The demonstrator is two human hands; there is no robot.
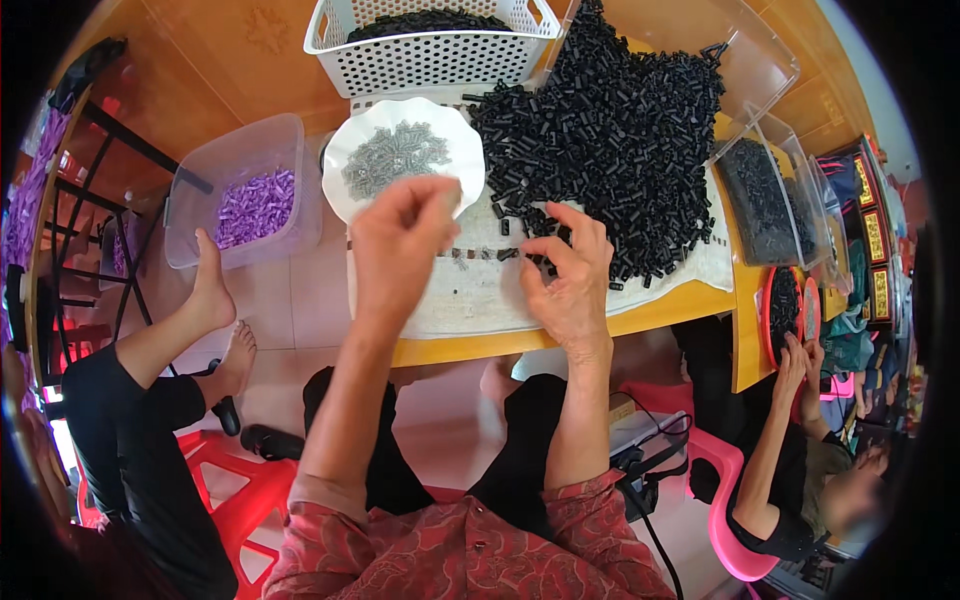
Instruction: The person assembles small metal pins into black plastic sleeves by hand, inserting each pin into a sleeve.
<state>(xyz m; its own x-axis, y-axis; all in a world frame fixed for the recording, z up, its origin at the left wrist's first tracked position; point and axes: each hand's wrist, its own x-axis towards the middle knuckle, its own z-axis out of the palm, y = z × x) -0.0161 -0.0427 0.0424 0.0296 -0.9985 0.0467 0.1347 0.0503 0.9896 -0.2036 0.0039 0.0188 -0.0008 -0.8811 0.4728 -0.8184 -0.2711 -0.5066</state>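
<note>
My left hand point(400, 240) hovers above the white cloth point(470, 290), fingers pinched together just below a white scalloped plate point(345, 195) of small grey metal parts point(395, 157); whether it holds a part I cannot tell. My right hand point(570, 275) rests on the cloth at the near edge of a big heap of small black plastic tubes point(610, 140), thumb and fingers closed around a few of them. A short row of tubes and small parts point(480, 254) lies between my hands.
A white perforated basket point(430, 45) of black pieces stands at the back. Clear boxes point(765, 200) with black pieces sit on the right. On the floor at left is a clear tub with purple pieces point(255, 205). One person's legs point(180, 340) are left; another person point(800, 450) sits right.
</note>
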